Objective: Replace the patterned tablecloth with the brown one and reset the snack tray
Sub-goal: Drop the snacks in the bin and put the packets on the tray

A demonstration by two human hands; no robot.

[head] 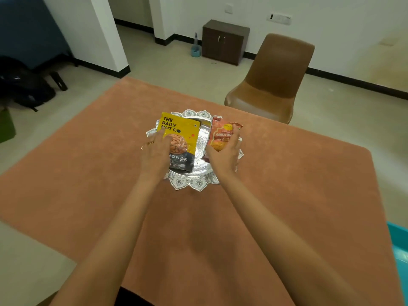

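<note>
— Two bare arms reach over the brown tablecloth (287, 173). What's nearby?
— A blue tub (399, 244), then a brown chair (271, 78).
— And the hands?
— On the shiny silver tray (194, 182), the left hand (154, 153) lies flat on the yellow almond bag (183, 133); the right hand (225, 155) grips the orange snack bag (221, 134).

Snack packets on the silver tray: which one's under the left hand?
The yellow-and-black almond packet, under the left hand. The orange garlic snack packet sits under the right hand.
</note>
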